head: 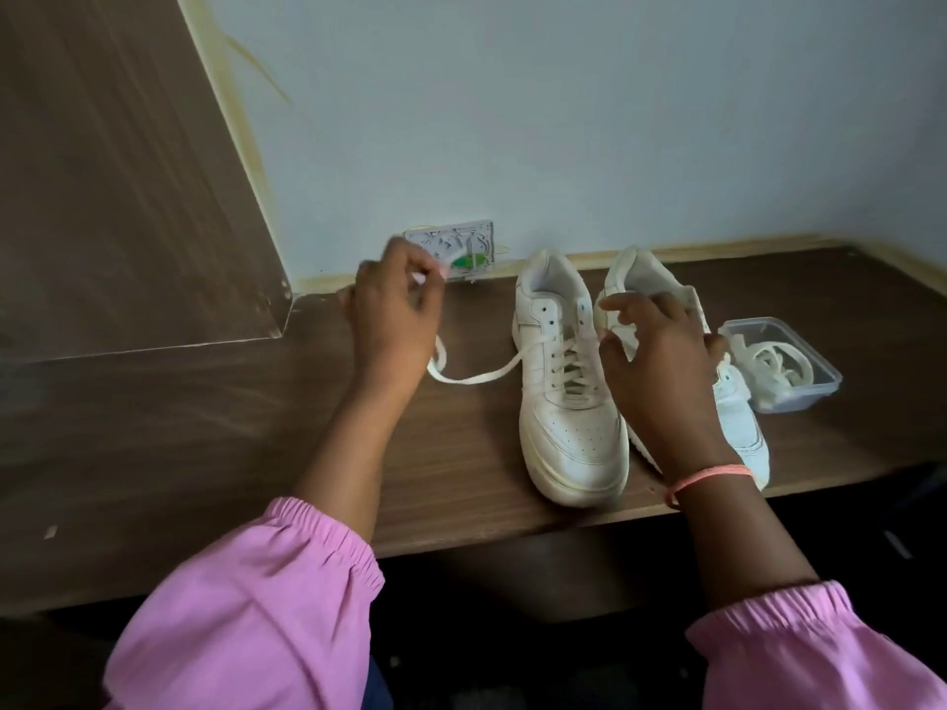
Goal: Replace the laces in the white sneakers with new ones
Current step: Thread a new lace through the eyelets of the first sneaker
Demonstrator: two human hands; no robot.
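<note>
Two white sneakers stand side by side on the wooden desk, toes toward me. The left sneaker point(566, 402) is partly laced, and a loose cream lace point(479, 376) trails from its upper eyelets out to the left. My left hand point(394, 310) is raised left of that shoe and pinches the lace's end between curled fingers. My right hand point(656, 351) hovers over the right sneaker point(738, 417) with fingers spread and relaxed, its fingertips close to the left shoe's top eyelets. It hides most of the right sneaker.
A clear plastic container point(815, 397) holding coiled cream laces sits right of the shoes. A white wall plate with exposed wiring point(453, 248) is behind my left hand. A brown panel point(118, 171) rises at the left. The desk's front edge point(512, 530) runs just below the shoes.
</note>
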